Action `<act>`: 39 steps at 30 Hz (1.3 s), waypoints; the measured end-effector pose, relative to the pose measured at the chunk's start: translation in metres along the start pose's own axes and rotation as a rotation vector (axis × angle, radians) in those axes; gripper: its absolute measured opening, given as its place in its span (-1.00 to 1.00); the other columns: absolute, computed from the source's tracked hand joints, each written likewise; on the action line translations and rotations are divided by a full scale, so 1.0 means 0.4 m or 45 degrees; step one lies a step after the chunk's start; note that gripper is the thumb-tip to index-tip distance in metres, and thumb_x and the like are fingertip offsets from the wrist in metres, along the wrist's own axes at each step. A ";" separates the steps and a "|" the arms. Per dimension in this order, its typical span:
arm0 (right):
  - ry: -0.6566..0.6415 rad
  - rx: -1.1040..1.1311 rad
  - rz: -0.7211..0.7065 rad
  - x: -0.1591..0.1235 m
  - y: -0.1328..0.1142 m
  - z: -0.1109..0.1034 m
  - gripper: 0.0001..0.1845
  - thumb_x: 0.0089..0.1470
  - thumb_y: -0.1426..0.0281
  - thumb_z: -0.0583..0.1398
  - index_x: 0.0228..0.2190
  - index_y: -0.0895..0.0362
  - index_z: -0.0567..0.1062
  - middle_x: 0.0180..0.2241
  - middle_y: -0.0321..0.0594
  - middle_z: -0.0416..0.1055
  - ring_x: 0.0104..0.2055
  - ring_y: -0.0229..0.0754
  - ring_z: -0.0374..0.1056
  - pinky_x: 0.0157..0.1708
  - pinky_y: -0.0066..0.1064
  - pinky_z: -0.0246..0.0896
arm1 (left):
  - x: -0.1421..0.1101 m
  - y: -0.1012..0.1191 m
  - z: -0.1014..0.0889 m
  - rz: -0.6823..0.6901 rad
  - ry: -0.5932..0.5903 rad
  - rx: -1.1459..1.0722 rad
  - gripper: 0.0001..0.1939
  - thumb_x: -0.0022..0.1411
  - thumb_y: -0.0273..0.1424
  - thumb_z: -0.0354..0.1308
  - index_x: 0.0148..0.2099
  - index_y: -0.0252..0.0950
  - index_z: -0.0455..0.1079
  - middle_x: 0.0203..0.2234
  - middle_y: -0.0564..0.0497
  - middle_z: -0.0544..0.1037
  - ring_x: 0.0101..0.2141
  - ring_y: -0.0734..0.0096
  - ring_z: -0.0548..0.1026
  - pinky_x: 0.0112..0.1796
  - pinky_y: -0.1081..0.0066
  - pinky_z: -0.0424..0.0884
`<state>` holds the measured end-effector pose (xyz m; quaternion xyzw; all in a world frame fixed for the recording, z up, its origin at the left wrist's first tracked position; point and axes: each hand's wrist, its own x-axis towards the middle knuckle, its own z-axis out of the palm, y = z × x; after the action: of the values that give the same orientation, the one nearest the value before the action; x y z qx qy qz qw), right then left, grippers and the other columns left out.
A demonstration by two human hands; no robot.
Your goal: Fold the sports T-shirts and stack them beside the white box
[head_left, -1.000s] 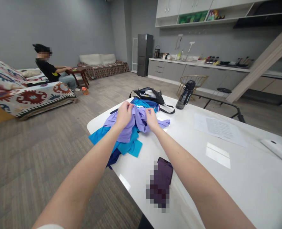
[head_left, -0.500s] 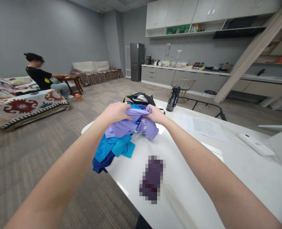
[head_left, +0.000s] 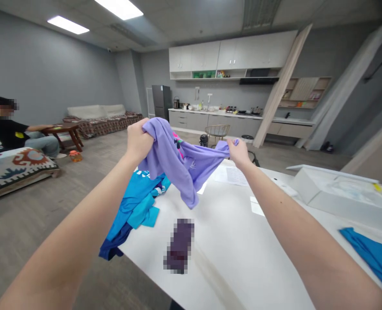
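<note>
A purple T-shirt [head_left: 191, 163] with a small white print and a pink patch hangs in the air between my hands, its lower part sagging in folds. My left hand [head_left: 140, 140] is closed around one bunched end. Farther right, my right hand [head_left: 240, 153] pinches a twisted edge of the same garment. Below and left of it, blue clothes [head_left: 134, 209], bright blue over dark blue, lie heaped on the white table [head_left: 229, 241], partly over its edge. A blurred dark purple object [head_left: 179, 245] rests on the tabletop nearer to me.
Papers [head_left: 237, 175] and a white card [head_left: 257, 206] lie on the table. At the right stand a white box [head_left: 336, 189] and a folded blue cloth [head_left: 374, 254]. Behind the shirt a dark bottle [head_left: 203, 140] shows. A person [head_left: 6, 125] sits at the far left.
Both hands have raised the purple T-shirt off the blue heap and moved apart, stretching it between them. My right hand has gone rightward. The view has tilted up and turned right.
</note>
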<state>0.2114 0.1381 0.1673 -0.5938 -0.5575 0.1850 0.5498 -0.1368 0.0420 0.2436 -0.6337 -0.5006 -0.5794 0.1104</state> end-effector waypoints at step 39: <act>-0.052 0.200 -0.199 -0.205 -0.054 -0.694 -0.64 0.06 0.13 0.11 -0.25 0.09 0.55 -0.40 -0.26 0.47 -0.32 -0.13 0.41 -0.25 -0.35 0.33 | -0.553 0.502 0.471 -0.496 -0.995 -0.887 -0.82 0.08 -0.32 0.14 -0.30 -0.21 0.54 -0.39 0.02 0.61 -0.30 0.22 0.52 -0.27 0.37 0.40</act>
<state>0.4074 -0.0617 0.2445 -0.4995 -0.5970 0.1967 0.5962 0.1718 -0.0298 0.0876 -0.6962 -0.3909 -0.4423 -0.4085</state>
